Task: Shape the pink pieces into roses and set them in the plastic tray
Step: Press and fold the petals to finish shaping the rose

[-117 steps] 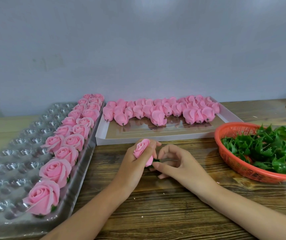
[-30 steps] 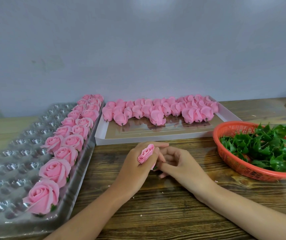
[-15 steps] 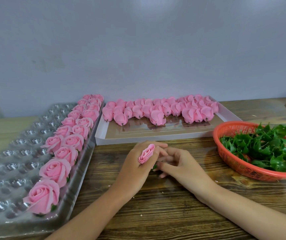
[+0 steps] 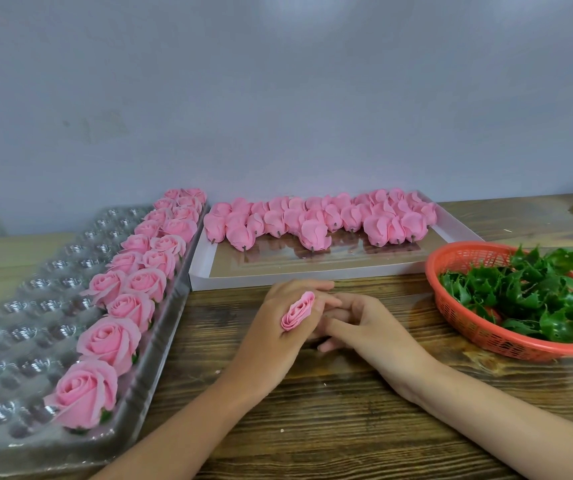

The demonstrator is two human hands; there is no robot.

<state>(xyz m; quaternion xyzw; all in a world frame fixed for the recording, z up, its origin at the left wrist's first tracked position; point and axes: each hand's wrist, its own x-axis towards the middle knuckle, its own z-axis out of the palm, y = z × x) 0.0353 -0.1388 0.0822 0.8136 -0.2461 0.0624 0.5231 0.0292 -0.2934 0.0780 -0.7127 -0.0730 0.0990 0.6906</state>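
Note:
My left hand [image 4: 279, 336] grips a small pink rose bud [image 4: 298, 311] on the wooden table, the petals poking out between thumb and fingers. My right hand [image 4: 364, 322] presses against it from the right, fingers curled toward the bud's hidden base. Several finished pink roses [image 4: 129, 304] sit in two rows along the right side of the clear plastic tray [image 4: 18, 327] at left. Several unshaped pink pieces [image 4: 312, 220] lie in a white box [image 4: 312, 270] behind my hands.
An orange basket [image 4: 485, 332] full of green leaf pieces [image 4: 527, 289] stands at the right. A grey wall runs behind the table. Bare wooden tabletop [image 4: 312, 427] lies in front of my hands, between my forearms.
The bud has turned in my left hand so its open petal face points up toward me. My right fingers have closed in against the left hand.

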